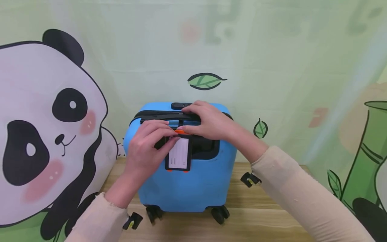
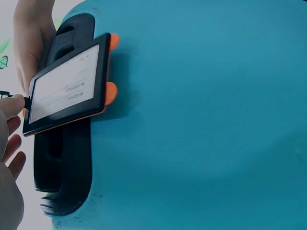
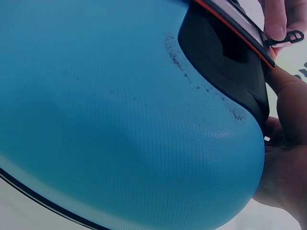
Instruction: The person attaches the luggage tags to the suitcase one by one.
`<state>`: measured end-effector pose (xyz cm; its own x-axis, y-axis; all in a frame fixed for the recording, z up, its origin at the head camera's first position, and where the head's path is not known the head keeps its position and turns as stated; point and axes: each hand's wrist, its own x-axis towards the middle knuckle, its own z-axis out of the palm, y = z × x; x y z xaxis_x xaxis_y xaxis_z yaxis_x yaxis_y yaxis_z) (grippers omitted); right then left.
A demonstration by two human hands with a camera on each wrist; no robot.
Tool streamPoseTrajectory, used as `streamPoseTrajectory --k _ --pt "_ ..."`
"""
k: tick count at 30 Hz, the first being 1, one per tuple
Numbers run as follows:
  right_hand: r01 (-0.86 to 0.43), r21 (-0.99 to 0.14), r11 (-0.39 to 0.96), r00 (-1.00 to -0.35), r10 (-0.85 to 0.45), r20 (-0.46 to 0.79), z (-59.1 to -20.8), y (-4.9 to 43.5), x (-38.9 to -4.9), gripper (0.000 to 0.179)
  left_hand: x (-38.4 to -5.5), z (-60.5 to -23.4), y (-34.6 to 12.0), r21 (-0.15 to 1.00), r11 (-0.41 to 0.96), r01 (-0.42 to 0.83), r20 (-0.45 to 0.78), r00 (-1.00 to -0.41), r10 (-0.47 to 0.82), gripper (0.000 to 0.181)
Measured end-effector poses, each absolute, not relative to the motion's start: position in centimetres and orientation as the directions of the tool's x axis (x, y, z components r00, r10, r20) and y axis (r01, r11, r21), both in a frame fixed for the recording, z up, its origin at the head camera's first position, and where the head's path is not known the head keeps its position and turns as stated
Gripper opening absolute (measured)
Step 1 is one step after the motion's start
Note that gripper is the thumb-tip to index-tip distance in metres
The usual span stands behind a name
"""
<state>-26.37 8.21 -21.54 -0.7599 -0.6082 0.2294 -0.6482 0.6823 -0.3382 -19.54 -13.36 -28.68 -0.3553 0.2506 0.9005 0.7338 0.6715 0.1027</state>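
A light blue hard-shell suitcase (image 1: 184, 188) stands upright with its black top handle (image 1: 160, 117) facing me. Against its upper front hangs a black-framed luggage tag (image 1: 179, 154) with a white card and orange edges. My left hand (image 1: 145, 148) pinches the small black strap (image 3: 295, 37) at the tag's top between thumb and forefinger. The right hand (image 1: 211, 122) grips the handle from the right, fingers over the top and thumb beneath, close to the tag's orange upper edge. In the right wrist view the tag and suitcase edge hide part of this hand.
The suitcase's black wheels (image 1: 219, 214) rest on a wood-grain surface (image 1: 251, 208). Close behind it is a pale green backdrop (image 1: 272, 67) printed with leaves, and a printed panda (image 1: 69, 101) fills the left side. Black recessed housing (image 1: 208, 148) lies behind the tag.
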Motion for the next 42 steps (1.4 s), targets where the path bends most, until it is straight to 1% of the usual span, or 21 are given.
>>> streamPoseTrajectory --k 6,15,23,25,27,32,35,42 --pt "-0.654 -0.375 0.657 -0.753 -0.616 0.234 -21.2 8.3 -26.6 0.067 -20.0 -28.2 -13.4 0.128 0.689 0.713 0.88 -0.403 0.253 0.024" --pt "-0.659 -0.44 0.61 -0.742 -0.622 0.249 -21.0 8.4 -26.8 0.063 -20.6 -27.8 -13.7 0.14 0.699 0.701 0.863 -0.432 0.261 0.023" --pt "-0.663 -0.445 0.602 -0.736 -0.633 0.24 -20.6 8.1 -27.0 0.057 -20.5 -27.3 -14.2 0.161 0.702 0.694 0.843 -0.466 0.267 0.024" --pt "-0.659 -0.457 0.597 -0.736 -0.635 0.233 -20.5 8.1 -27.0 0.055 -20.5 -27.3 -14.2 0.159 0.702 0.695 0.842 -0.466 0.271 0.024" --pt "-0.646 -0.495 0.582 -0.74 -0.637 0.217 -20.4 8.3 -27.1 0.054 -20.5 -27.3 -14.2 0.162 0.697 0.699 0.842 -0.466 0.272 0.024" --pt "-0.561 -0.6 0.571 -0.78 -0.607 0.152 -19.8 9.2 -27.8 0.049 -20.6 -27.4 -14.0 0.164 0.691 0.704 0.844 -0.463 0.272 0.025" --pt "-0.522 -0.625 0.58 -0.799 -0.59 0.12 -19.4 9.5 -28.1 0.049 -20.6 -27.4 -14.0 0.163 0.693 0.702 0.843 -0.464 0.272 0.025" --pt "-0.498 -0.651 0.573 -0.79 -0.609 0.068 -18.8 9.2 -28.4 0.056 -20.5 -27.4 -14.1 0.159 0.69 0.706 0.849 -0.454 0.269 0.025"
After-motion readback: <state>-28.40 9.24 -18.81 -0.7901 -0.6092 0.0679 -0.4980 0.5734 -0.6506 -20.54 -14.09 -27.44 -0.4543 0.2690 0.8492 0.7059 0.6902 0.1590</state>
